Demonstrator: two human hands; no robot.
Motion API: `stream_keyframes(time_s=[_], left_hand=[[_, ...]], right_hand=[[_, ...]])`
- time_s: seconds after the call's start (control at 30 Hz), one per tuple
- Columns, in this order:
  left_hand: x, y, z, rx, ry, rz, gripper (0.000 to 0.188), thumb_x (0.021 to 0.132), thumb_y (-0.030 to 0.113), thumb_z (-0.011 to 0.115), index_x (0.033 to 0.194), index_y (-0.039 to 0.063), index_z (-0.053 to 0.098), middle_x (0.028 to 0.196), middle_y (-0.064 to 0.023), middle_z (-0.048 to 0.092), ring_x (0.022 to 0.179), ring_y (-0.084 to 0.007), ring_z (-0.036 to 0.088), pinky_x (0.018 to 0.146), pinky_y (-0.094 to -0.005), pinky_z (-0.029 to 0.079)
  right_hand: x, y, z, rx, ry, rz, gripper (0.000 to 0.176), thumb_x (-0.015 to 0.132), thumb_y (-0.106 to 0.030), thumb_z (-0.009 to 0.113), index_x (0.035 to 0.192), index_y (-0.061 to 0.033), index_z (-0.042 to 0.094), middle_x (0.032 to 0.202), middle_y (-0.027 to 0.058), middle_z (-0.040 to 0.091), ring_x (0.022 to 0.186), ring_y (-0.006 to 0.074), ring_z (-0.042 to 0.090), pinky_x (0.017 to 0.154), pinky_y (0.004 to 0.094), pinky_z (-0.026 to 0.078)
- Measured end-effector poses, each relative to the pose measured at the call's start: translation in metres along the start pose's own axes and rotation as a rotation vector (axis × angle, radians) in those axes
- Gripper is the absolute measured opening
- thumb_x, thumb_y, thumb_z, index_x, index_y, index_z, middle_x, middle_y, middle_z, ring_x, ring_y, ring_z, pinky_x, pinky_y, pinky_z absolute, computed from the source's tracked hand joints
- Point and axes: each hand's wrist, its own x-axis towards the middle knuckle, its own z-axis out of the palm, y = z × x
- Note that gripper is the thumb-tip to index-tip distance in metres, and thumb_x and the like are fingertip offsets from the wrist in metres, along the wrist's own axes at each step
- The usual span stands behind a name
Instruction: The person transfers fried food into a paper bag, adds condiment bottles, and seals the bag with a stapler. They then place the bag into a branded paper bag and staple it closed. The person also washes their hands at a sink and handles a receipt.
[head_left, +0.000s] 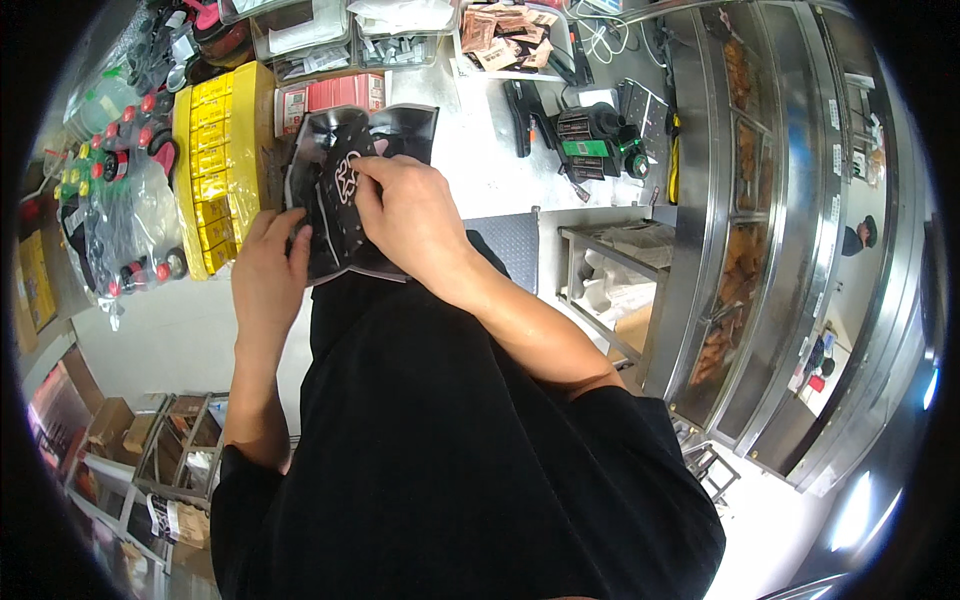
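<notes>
A glossy black printed bag (330, 247), apparently plastic, lies partly folded on the counter edge before me, with a white outline figure on its front. My right hand (409, 210) reaches over it, index finger and thumb pinched at the printed panel beside that figure. At the bag's left edge, my left hand (266, 262) holds on with its fingertips. The bag's far right flap (412, 131) stands spread apart from the front panel. The right hand covers part of the bag's middle.
Yellow boxes (212, 169) and wrapped bottles (127, 202) stand left. Red-and-white cards (337, 94) sit behind the bag. A bin of packets (502, 37), a black handheld device (521, 120) and label rolls (600, 139) lie right. A steel food display case (795, 187) rises farther right.
</notes>
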Motion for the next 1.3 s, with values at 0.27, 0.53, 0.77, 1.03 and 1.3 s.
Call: stream_keyframes(time_s=[0.27,0.53,0.77,1.03,1.3], left_hand=[[0.005,-0.002,0.021,-0.021,0.008,0.118,0.016,0.098,0.009,0.065,0.109,0.002,0.073,0.111,-0.0191,0.067,0.096,-0.0413,0.069,0.084,-0.0490,0.058],[-0.005,0.004,0.033,0.144,0.125,0.060,0.025,0.086,0.007,0.065,0.108,0.002,0.077,0.107,-0.0089,0.072,0.109,-0.0283,0.067,0.088,-0.0392,0.060],[-0.012,-0.035,-0.007,-0.152,0.508,0.072,0.034,0.095,0.011,0.078,0.127,0.005,0.068,0.128,-0.0150,0.070,0.113,-0.0327,0.071,0.098,-0.0403,0.057],[0.126,-0.374,-0.079,-0.896,0.556,-0.854,0.063,0.095,0.021,0.079,0.152,0.007,0.055,0.093,-0.0125,0.075,0.058,-0.0195,0.065,0.049,-0.0347,0.050],[0.228,-0.389,-0.068,-0.572,1.190,-0.699,0.034,0.092,0.028,0.082,0.120,0.009,0.074,0.103,-0.0169,0.077,0.082,-0.0359,0.074,0.076,-0.0463,0.057]], right_hand=[[0.014,0.006,0.055,-0.325,-0.497,0.030,0.047,0.093,-0.002,0.062,0.137,0.0153,0.056,0.108,0.0321,0.073,0.096,0.0468,0.074,0.086,0.0528,0.061],[0.031,0.051,0.080,-0.608,-0.414,-0.431,0.031,0.089,-0.009,0.067,0.117,0.0044,0.072,0.094,0.0218,0.077,0.088,0.0365,0.078,0.075,0.0446,0.062],[0.021,0.024,0.054,-0.496,-0.632,-0.338,0.042,0.092,-0.017,0.072,0.133,-0.0055,0.072,0.109,0.0202,0.076,0.107,0.0394,0.073,0.096,0.0461,0.058],[0.020,-0.056,0.014,-0.089,-0.497,-0.113,0.044,0.092,-0.011,0.078,0.135,-0.0016,0.069,0.099,0.0185,0.074,0.091,0.0351,0.073,0.081,0.0423,0.058],[0.017,-0.093,0.058,-0.101,-0.401,-0.071,0.034,0.092,-0.005,0.078,0.125,-0.0006,0.073,0.096,0.0170,0.074,0.089,0.0328,0.074,0.082,0.0410,0.058]])
